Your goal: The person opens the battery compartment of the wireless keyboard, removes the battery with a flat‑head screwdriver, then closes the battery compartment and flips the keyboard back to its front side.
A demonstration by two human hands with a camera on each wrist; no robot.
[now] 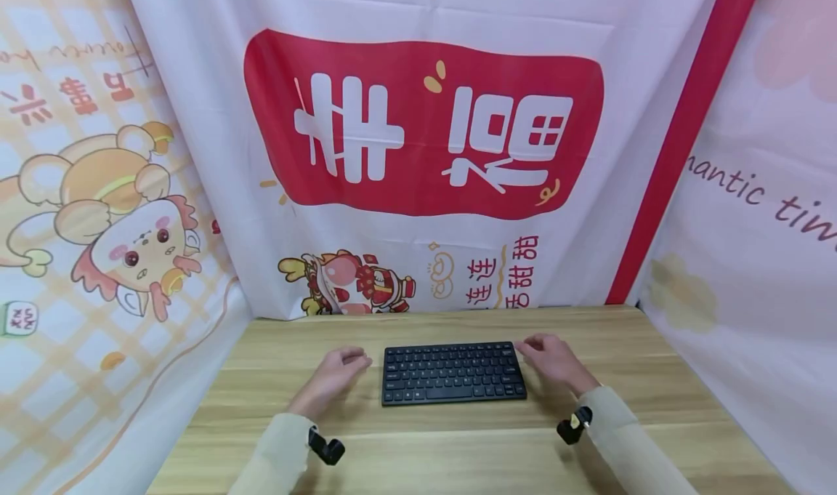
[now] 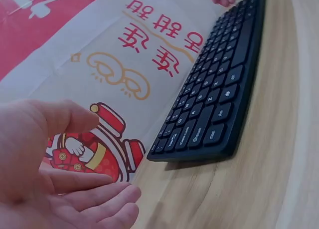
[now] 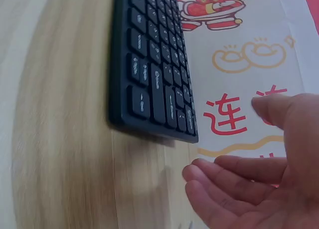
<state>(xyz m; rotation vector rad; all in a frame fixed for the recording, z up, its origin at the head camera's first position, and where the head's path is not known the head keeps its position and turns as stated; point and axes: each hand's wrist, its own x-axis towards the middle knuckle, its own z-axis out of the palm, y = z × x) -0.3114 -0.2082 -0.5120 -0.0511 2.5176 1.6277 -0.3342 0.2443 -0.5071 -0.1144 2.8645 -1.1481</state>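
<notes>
A black compact keyboard (image 1: 454,373) lies flat on the wooden table, between the two hands. Off its left end is my left hand (image 1: 336,376), a small gap away, with thumb and fingers apart and nothing held. In the left wrist view the relaxed fingers of that left hand (image 2: 75,174) point toward the keyboard (image 2: 214,79). My right hand (image 1: 553,358) is close by the keyboard's upper right corner. The right wrist view shows this right hand (image 3: 249,174) loosely bent and holding nothing, apart from the keyboard's end (image 3: 149,74).
The wooden table (image 1: 451,451) runs back to a hanging white cloth (image 1: 418,262) with a red printed panel. Printed cloths also hang at the left (image 1: 118,262) and right (image 1: 732,277). Each wrist carries a small black camera.
</notes>
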